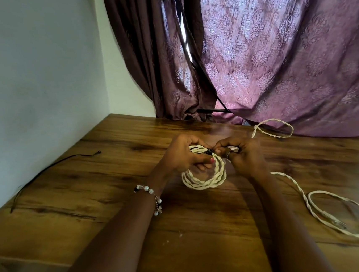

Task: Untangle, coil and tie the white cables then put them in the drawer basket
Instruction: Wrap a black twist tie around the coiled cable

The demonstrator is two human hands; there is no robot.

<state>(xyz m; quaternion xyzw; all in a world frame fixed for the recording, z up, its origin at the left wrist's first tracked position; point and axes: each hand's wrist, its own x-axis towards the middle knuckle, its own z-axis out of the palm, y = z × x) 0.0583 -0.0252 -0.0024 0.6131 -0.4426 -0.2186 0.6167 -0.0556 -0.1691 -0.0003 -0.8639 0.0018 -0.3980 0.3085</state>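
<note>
- Curtain [275, 49] hangs behind the tabletop [140, 238].
- Loose white cable [344, 214] lies uncoiled at right, well apart from the hands; another loop [272, 129] lies near the curtain.
- Coiled cable [202, 177] at centre, held up off the wood.
- Left hand [182, 155] grips the coil; right hand [241, 154] pinches the black tie [208, 152] on it.
- Step looks like tying; next likely calls for cinching it. Spare black tie [46, 170] at left. Drawer basket not in view.

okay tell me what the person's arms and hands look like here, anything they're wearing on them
Both forearms are bare, with no sleeves in view. The left wrist carries a beaded bracelet of pale, pearl-like beads mixed with a few dark ones and a small dangling charm. The left hand has a pink-painted thumbnail. The right hand wears a ring on one of its fingers. No gloves, no watch.
</note>
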